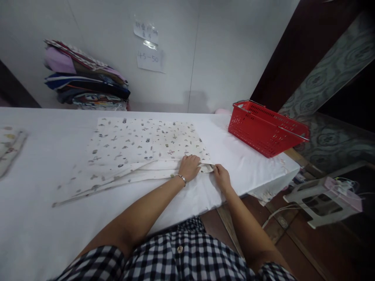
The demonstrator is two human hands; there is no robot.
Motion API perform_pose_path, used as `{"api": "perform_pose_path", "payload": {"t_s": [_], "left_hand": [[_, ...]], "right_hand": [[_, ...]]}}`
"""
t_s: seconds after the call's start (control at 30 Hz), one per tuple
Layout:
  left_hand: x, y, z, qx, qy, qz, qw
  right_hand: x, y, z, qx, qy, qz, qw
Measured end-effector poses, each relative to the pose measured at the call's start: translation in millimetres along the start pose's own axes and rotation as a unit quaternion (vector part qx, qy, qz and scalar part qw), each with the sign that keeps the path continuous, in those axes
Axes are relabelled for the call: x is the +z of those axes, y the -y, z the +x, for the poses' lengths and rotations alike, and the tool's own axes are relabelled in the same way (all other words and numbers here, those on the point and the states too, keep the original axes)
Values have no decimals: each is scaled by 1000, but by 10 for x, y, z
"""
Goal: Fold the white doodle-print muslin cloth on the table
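A cream cloth with small dark prints [140, 148] lies folded on the white table [43, 218]. My left hand [190, 167], with a bracelet at the wrist, is closed on the cloth's near right corner, knuckles up. Just to its right, my right hand [222, 176] pinches the same corner's edge between the fingers. Both forearms reach in from the bottom over my checked shirt.
A red plastic basket [265, 130] stands at the table's right end. A pile of folded fabrics [88, 80] leans against the back wall at left. Another printed cloth [10, 148] lies at the left edge. A white plastic stool [322, 199] stands on the floor at right.
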State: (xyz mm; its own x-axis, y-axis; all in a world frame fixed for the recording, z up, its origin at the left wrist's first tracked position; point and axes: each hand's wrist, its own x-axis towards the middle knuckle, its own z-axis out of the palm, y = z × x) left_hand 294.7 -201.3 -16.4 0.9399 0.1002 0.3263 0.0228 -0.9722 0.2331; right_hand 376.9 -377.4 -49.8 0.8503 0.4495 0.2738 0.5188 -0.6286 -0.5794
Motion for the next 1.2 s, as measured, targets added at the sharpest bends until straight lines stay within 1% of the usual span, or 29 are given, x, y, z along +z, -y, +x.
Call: {"api": "perform_pose_path", "payload": {"t_s": [0.1, 0.2, 0.27, 0.37, 0.43, 0.53, 0.67, 0.77, 0.83, 0.9, 1.0, 1.07, 1.13, 1.2], "left_hand": [[-14, 9, 35, -18, 2, -20, 1000], [-75, 21, 89, -7, 4, -28, 1000], [-126, 37, 125, 10, 37, -31, 999], [-187, 71, 168, 39, 119, -42, 991], [-208, 95, 189, 43, 152, -47, 986], [-213, 119, 213, 37, 159, -46, 986], [-192, 133, 232, 45, 158, -43, 986], [-169, 153, 246, 52, 154, -40, 986], [-158, 167, 265, 49, 144, -35, 988], [-149, 167, 285, 36, 121, -26, 992], [-113, 130, 293, 23, 57, -9, 998], [-59, 90, 272, 62, -3, 9, 998], [16, 54, 237, 134, -56, 27, 989], [91, 27, 205, 198, -81, 36, 976]], "right_hand": [[11, 14, -6, -1, 7, -45, 999], [29, 9, -12, -3, 7, -79, 997], [34, 6, -13, -4, 4, -89, 996], [33, 10, -13, -6, 3, -92, 996], [33, 20, -15, -8, 7, -92, 996], [32, 49, -31, -13, 6, -95, 995], [19, 112, -60, -56, -33, -88, 994], [18, 155, -51, -59, -49, -78, 994], [33, 160, -23, -51, -43, -64, 996], [61, 138, 19, -52, -38, -39, 997], [119, 60, 90, -61, -34, 17, 997], [163, -1, 134, -50, -32, 67, 996], [207, -51, 168, -15, -25, 134, 991], [242, -80, 189, 28, -12, 211, 977]]}}
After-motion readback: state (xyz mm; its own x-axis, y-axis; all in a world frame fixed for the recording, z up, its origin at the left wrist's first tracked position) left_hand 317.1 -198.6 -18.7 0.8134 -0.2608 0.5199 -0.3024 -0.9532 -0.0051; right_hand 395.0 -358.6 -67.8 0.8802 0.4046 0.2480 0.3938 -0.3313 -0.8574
